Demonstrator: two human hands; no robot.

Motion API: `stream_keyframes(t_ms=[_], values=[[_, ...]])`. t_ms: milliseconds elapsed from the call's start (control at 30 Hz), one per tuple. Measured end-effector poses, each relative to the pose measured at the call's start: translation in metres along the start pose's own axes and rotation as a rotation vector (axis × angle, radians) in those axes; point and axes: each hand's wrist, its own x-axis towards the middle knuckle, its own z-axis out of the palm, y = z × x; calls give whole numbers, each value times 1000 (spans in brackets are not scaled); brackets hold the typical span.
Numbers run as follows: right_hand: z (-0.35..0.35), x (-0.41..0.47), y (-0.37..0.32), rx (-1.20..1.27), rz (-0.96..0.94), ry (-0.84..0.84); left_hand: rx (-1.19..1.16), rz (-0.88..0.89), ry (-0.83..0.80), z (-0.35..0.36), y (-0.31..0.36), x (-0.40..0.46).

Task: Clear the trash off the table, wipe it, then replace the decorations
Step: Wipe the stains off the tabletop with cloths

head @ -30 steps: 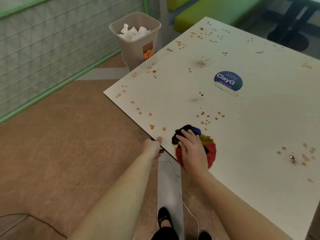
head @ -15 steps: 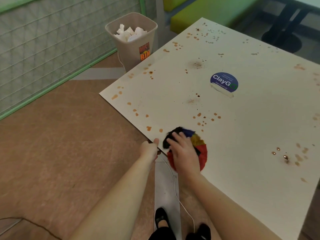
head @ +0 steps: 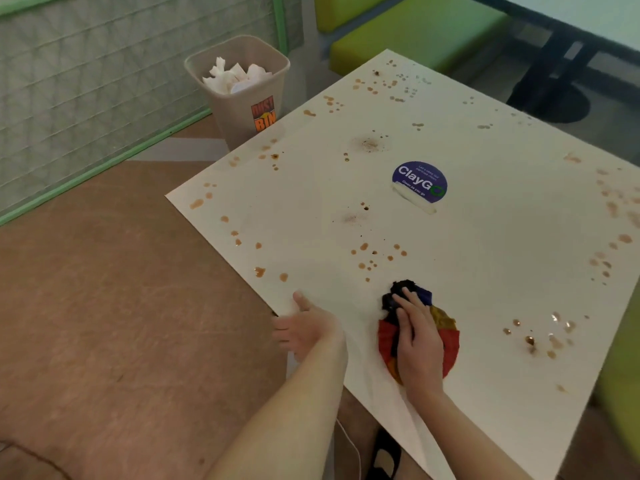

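A white table (head: 485, 254) is spattered with several brown drops and smears. Near its front edge lies a crumpled multicoloured cloth (head: 446, 337), red, yellow, blue and black. My right hand (head: 417, 341) presses flat on top of the cloth with straight fingers. To the left of it, my left hand (head: 304, 327) holds the table's edge, thumb on the top surface and fingers curled over the side. A round blue "ClayGo" sticker (head: 419, 181) sits near the table's middle.
A beige dust bin (head: 242, 109) filled with white tissues stands on the brown floor past the table's left corner. Green benches (head: 408, 32) are behind the table, and a black table base (head: 550, 98) stands at the far right. A white cable hangs below the table's edge.
My right hand has slid the cloth to the right, away from the edge and from my left hand. My left hand stays on the table's edge.
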Motion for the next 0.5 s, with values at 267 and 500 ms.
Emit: stream_keyframes(t_ms=[267,500], values=[[-34,97,4,138,77,185,94,253,247,27,-18,-6],[22,128,-5,66,-43,-126,104,254,289,31,-21,-4]])
